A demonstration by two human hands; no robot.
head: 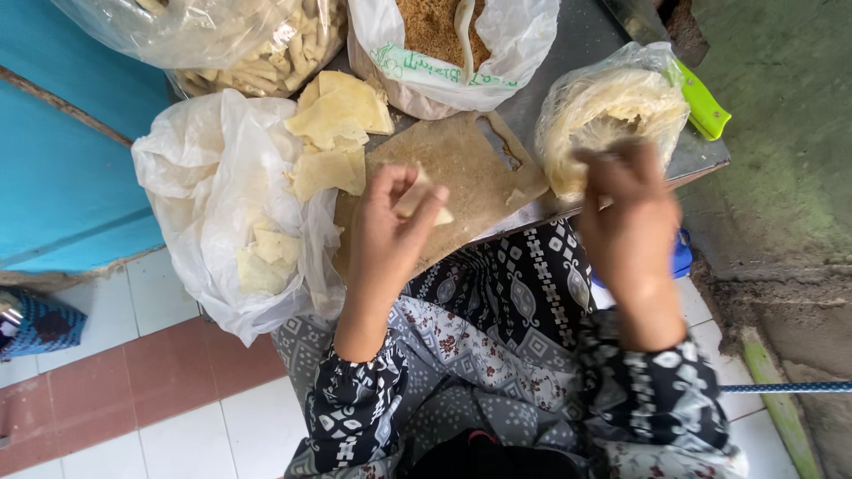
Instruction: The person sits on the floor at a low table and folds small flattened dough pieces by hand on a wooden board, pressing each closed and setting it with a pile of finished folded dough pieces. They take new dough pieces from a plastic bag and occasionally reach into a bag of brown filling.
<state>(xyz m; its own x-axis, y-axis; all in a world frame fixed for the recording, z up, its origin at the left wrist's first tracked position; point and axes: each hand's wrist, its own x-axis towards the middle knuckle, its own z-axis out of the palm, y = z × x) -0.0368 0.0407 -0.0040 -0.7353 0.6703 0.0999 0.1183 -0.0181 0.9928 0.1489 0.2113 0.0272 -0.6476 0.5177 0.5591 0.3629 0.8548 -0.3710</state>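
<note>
Beside clear pastry bag (612, 111), hands: left (390, 226), right (626, 213).

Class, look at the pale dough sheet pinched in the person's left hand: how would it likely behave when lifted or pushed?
The dough sheet looks thin and bends in the left hand, so it is probably floppy and light. The loose sheets on the bag have ragged edges, so it may tear easily.

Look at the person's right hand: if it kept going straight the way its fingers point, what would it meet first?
Most likely the clear bag of thin pale round sheets; the right hand already overlaps its near edge, though motion blur hides whether they touch.
</note>
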